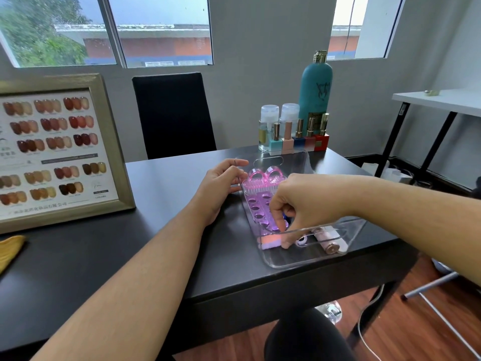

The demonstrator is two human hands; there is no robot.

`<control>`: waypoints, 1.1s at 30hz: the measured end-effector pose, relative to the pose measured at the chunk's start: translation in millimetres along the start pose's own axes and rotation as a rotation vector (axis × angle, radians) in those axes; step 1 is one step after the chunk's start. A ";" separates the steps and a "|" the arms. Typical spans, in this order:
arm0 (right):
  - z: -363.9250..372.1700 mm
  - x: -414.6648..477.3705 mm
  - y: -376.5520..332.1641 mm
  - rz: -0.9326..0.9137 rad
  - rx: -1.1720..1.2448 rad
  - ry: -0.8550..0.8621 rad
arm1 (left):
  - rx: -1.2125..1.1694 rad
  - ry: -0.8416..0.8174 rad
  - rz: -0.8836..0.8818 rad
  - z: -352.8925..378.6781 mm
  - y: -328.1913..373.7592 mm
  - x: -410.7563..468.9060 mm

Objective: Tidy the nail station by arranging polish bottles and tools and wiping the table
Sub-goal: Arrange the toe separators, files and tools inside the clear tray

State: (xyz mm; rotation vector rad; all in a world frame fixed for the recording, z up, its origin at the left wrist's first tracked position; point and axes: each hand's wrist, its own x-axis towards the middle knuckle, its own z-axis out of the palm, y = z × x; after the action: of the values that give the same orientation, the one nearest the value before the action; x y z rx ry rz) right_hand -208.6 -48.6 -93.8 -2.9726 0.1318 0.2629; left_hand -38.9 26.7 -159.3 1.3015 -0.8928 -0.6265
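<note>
A clear plastic tray [307, 259] sits on the black table [130, 256] near its right front corner. In it lie two pink nail brushes [263, 179], purple toe separators [256, 207], a pink-and-purple buffer block [270, 242] and a rose-gold cylindrical tool [329, 242]. My right hand [304, 204] reaches down into the tray, fingertips touching the buffer block, a small blue item partly hidden under its fingers. My left hand [221, 183] rests at the tray's left rim, fingers curled against it. Several polish bottles [299, 139] stand in a row behind the tray.
A tall teal bottle [316, 92] and two clear pump bottles [278, 123] stand at the table's back edge. A framed nail colour chart [52, 152] leans at the left. A yellow cloth [10, 250] lies at the far left. A black chair [173, 113] faces the table.
</note>
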 end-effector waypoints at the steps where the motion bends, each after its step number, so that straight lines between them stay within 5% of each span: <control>1: 0.3 0.1 0.2 0.000 0.001 0.003 | 0.002 0.001 0.000 -0.1 0.2 -0.1; 8: -3.1 -1.3 -2.4 0.037 0.039 -0.006 | 0.002 -0.001 -0.006 0.7 0.9 -0.9; 13: -33.1 -15.5 13.0 0.174 0.038 0.165 | 0.009 -0.004 -0.009 0.1 1.7 -0.9; 20: -17.2 -14.8 20.1 0.368 0.007 -0.057 | 0.027 -0.007 -0.005 0.3 2.1 -1.7; 33: -10.3 0.8 12.6 0.489 -0.002 0.014 | 0.042 -0.011 -0.002 -0.4 1.3 -1.3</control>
State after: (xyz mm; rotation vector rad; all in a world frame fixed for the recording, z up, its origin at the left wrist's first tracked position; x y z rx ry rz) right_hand -207.4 -62.7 -85.7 -2.8976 0.8609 0.2942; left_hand -39.4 28.2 -158.3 1.3372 -0.9179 -0.6197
